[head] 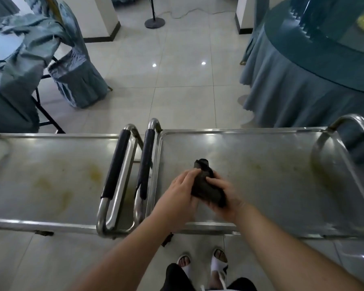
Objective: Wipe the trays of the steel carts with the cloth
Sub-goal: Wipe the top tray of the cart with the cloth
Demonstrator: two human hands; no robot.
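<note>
While both my hands bunch the dark cloth [206,185] above the right tray [261,156], my left hand [182,194] cups it and my right hand [223,198] curls round it. I should fold a flat pad, then press through the yellow stains [254,166], and do the left tray [51,175] after.

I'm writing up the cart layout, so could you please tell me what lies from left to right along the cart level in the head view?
Left cart tray → its padded handle → right cart's padded handle → left hand → dark cloth → right hand → right cart tray.
</note>
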